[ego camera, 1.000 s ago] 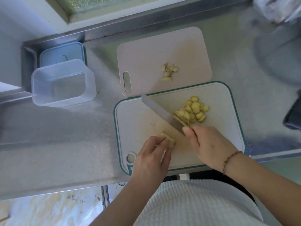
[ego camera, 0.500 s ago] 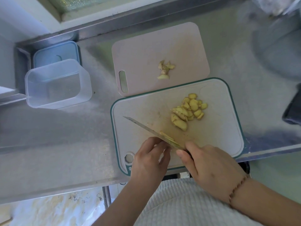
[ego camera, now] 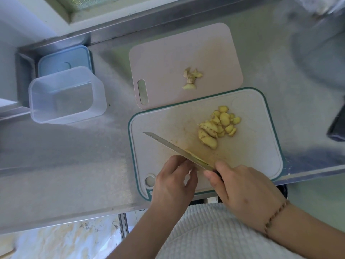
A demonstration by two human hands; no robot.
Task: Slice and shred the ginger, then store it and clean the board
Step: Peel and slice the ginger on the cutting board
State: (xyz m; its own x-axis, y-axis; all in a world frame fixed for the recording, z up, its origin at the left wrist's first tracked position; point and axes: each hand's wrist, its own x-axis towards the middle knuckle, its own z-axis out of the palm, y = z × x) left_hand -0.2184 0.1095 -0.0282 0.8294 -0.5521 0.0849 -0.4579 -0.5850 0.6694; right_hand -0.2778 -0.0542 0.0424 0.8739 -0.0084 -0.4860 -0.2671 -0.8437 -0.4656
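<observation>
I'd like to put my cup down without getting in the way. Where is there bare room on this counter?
Bare steel lies left of the green-rimmed white cutting board, in front of the clear plastic tub. It is crowded on that board: yellow ginger slices, the steel knife, both hands. The pink board behind holds scraps.

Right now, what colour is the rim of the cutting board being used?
Teal green, around the white cutting board, clear in the head view.

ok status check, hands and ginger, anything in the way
Right hand grips knife, left hand steadies ginger piece at the blade. Ginger slices piled on green-rimmed board. Nothing blocking the cut.
</observation>
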